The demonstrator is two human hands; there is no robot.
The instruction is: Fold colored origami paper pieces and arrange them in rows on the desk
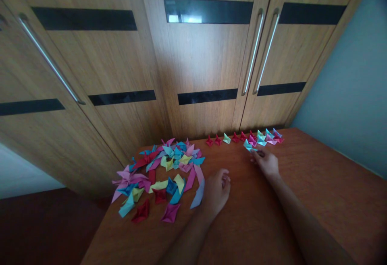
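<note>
My right hand [266, 162] pinches a light blue folded paper piece [248, 145] at the near side of a row of small folded paper pieces [235, 137] along the table's back edge. My left hand [217, 190] is over the table with its fingers curled; whether anything is inside them is hidden. Just left of it lies a lavender paper strip [198, 195]. Further left spreads a pile of folded papers [169, 152] in pink, red, blue and yellow. A magenta piece [171, 213] and a red piece [141, 212] lie at the pile's near side.
The reddish-brown wooden table [242, 224] stands against a wooden wardrobe [205, 63] with long metal handles [254, 51] and dark strips. A pale blue-green wall [347, 96] is on the right. Dark floor [45, 224] shows at the lower left.
</note>
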